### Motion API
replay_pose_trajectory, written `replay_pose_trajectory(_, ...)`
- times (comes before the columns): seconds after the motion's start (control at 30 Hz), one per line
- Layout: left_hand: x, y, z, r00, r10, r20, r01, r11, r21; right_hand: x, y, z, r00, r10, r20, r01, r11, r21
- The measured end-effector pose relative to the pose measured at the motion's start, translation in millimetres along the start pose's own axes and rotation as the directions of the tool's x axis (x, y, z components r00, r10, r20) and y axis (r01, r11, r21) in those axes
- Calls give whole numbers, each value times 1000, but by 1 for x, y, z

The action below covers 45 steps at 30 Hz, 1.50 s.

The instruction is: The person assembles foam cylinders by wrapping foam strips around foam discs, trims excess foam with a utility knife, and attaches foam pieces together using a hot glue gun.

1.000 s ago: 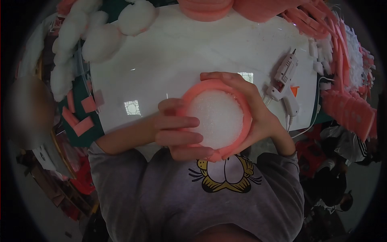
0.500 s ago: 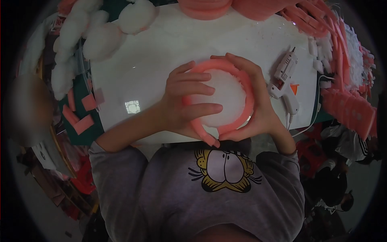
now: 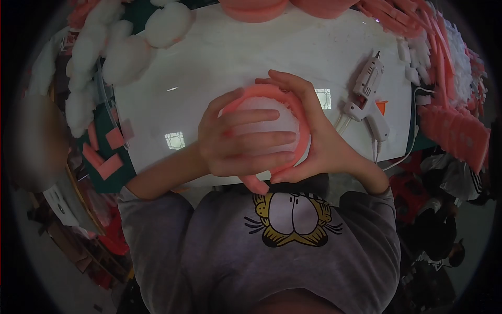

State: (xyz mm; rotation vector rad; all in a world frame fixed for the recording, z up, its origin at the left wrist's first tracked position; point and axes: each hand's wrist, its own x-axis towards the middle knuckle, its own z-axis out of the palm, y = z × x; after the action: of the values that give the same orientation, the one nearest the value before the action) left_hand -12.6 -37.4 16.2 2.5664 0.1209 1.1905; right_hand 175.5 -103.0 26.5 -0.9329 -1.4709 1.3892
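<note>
Between my hands is a round white foam disc [image 3: 261,105] with a pink foam strip [image 3: 297,111] curved around its rim. My left hand [image 3: 222,138] grips the left side, its fingers lying across the disc's top. From the right, my right hand [image 3: 325,144] wraps the strip, thumb at the near edge and fingers at the far edge. One loose end of the strip [image 3: 255,184] sticks out toward my shirt, apart from the rest of the ring. My palms hide part of the rim.
A white glue gun [image 3: 368,97] with a cord lies to the right. White foam discs [image 3: 125,59] pile up at left, near pink offcuts [image 3: 107,163]. Pink round pieces [image 3: 253,9] stand at the back. Pink strips [image 3: 395,21] and more foam crowd the right edge of the white table [image 3: 157,104].
Both hands and the foam piece have shifted left. My left fingers now reach farther across the disc, and the strip's loose end has swung left.
</note>
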Motion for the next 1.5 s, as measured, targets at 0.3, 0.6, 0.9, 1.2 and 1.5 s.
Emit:
replay_pose_trajectory(0.3, 11, -10, -1, 977, -213, -23, 193, 922, -336, 3, 5, 0, 995, 1, -97, 2, 999, 34)
replay_pose_trajectory(0.6, 14, -1, 5, 876, -478, 62, 449, 765, -462, 10, 11, 2, 967, -45, -252, 33, 998, -53)
replay_pose_trajectory(0.9, 12, -9, 1, 792, -581, 189, 491, 421, -763, 37, -16, 6, 970, 113, -217, -102, 993, 61)
replay_pose_trajectory(1.2, 10, -16, -1, 414, -812, 412, 591, -105, -800, 50, -7, 2, 841, -132, -524, 81, 989, -121)
replay_pose_trajectory(1.5, 19, -21, -10, 234, -879, 415, 404, -300, -864, 39, -6, -1, 969, -123, -217, -14, 843, -538)
